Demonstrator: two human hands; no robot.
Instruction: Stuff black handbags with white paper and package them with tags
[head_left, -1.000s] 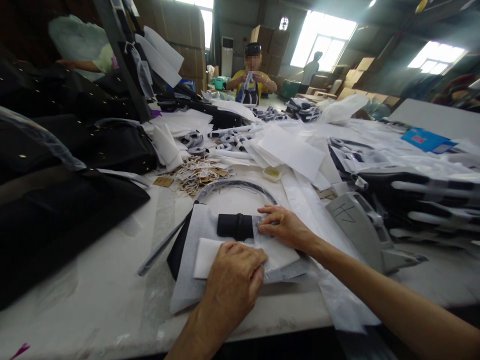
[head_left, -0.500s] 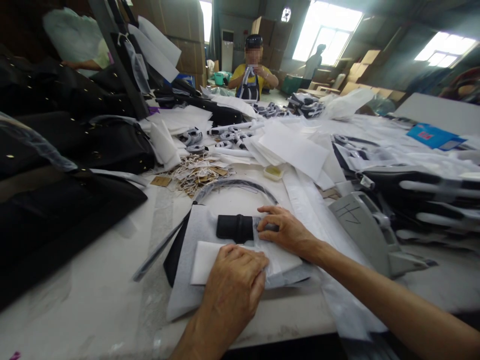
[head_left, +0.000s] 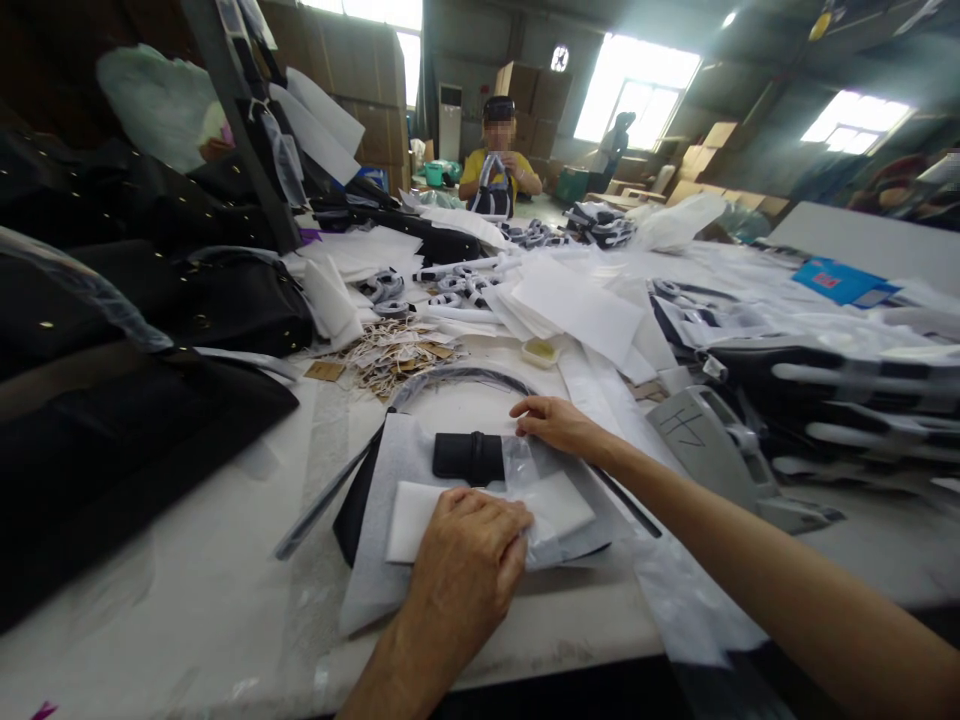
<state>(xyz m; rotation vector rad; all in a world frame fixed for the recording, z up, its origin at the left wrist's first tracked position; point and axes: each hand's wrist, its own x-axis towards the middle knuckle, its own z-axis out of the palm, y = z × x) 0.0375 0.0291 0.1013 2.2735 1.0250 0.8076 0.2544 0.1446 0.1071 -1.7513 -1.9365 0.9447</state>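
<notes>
A black handbag lies flat before me, mostly covered by a white paper sheet. Its clear-wrapped handle arches away at the back. On the sheet rests a small black leather flap piece with a raised loop, partly under clear plastic film. Just below it runs a folded white foam strip. My left hand presses down on that strip with curled fingers, its fingertips hidden. My right hand hovers by the bag's upper right corner, fingers loosely apart, holding nothing visible.
Black bags are piled on the left. A heap of string tags, loose white sheets and a small yellowish dish lie beyond. At right are a grey tape dispenser and wrapped bags. A co-worker sits opposite.
My right hand has lifted off the film beside the black piece and moved up towards the handle's right end. My left hand stays on the foam strip. The view has shifted slightly.
</notes>
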